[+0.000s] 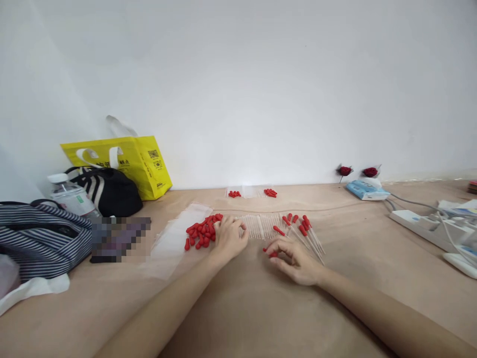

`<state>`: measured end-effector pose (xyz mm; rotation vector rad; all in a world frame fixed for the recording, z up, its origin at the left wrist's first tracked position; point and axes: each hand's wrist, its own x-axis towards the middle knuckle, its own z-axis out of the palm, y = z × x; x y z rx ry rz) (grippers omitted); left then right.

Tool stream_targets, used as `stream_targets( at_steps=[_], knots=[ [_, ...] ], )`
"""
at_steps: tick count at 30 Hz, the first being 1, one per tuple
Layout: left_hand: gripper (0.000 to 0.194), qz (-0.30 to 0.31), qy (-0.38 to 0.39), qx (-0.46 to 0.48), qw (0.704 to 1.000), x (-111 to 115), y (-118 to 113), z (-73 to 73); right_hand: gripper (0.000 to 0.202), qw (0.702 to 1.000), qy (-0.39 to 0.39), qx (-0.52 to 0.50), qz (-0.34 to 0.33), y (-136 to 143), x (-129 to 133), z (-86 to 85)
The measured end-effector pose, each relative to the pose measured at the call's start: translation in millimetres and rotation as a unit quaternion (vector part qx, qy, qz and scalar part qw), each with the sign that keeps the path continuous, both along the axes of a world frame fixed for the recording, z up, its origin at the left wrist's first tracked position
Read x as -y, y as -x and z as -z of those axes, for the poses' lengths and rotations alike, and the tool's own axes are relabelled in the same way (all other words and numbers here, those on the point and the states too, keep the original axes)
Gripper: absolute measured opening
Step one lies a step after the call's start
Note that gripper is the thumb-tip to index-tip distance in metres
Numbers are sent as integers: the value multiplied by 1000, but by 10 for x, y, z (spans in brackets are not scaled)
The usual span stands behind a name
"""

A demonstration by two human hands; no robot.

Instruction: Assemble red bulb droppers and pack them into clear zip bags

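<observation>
My right hand (294,261) is closed around a red rubber bulb (274,254) in front of the glass tubes; a bit of red shows at its fingertips. Between the bulb pile and the tubes, my left hand (230,238) is bent with its fingertips down; what they grip is hidden. Loose red dropper bulbs (203,231) lie heaped just left of it. Thin clear glass tubes (259,227) lie side by side in a row between and beyond both hands. Several droppers with red bulbs on them (305,233) are gathered beyond my right hand.
Clear plastic bags (177,233) lie left of the heap; bagged red bulbs (270,193) lie by the wall. At left are a yellow bag (149,169), a black pouch (115,191), a bottle (76,196) and a striped bag (44,236). Tissues (367,190) and a power strip (428,226) stand right.
</observation>
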<state>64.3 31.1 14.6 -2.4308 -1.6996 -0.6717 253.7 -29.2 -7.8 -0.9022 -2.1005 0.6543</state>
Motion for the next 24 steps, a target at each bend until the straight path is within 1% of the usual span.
stream_targets(
  at_steps=[2, 4, 6, 8, 10, 12, 19, 22, 24],
  knots=[
    [14, -10, 13, -13, 1000, -115, -199, -42, 8, 999, -30, 30, -24, -4, 50, -20],
    [23, -28, 28, -28, 999, -215, -386, -54, 12, 996, -58, 60, -35, -18, 47, -21],
    [31, -49, 42, -43, 997, -300, -532, -49, 17, 993, -75, 85, -20, -25, 22, -1],
    [34, -72, 61, -55, 994, -366, -627, -41, 17, 991, -84, 99, 18, -26, -2, 31],
    [32, -94, 83, -65, 990, -410, -683, -41, 14, 988, -88, 109, 58, -24, -16, 62],
    [29, -108, 104, -72, 986, -432, -718, -50, 13, 985, -87, 122, 84, -20, -25, 85],
    [20, -123, 145, -82, 978, -480, -854, -67, 10, 976, -92, 154, 125, 16, -30, 106],
    [17, -111, 140, -80, 981, -475, -873, -132, 8, 974, -103, 158, 127, 21, -23, 111],
    [16, -79, 121, -73, 987, -413, -800, -213, 8, 973, -109, 159, 128, 14, -22, 119]
  ],
)
